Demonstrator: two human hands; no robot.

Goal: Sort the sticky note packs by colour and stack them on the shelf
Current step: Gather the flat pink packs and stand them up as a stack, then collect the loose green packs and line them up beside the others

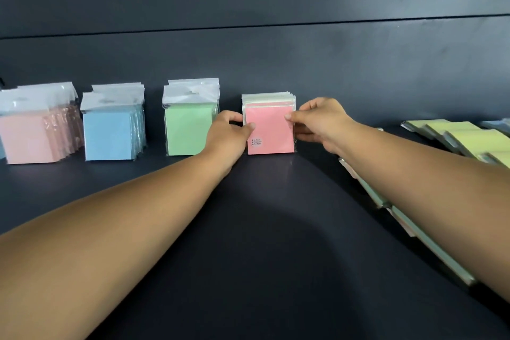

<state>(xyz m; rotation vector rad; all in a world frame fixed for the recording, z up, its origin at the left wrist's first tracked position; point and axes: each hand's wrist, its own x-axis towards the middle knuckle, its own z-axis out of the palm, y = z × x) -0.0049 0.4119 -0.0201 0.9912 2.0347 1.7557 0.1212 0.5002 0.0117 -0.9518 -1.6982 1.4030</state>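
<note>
While the pink pack stack (270, 125) stands upright near the shelf's (276, 229) back edge, left hand (226, 132) and right hand (320, 123) pinch its sides with curled fingers.

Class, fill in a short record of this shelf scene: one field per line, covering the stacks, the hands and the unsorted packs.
standing stacks, left to right: pale pink stack, blue stack, green stack, pink stack
left hand: grips pink stack's left edge
right hand: grips its right edge
unsorted: yellow-green packs lying at right
surface: dark shelf
</note>
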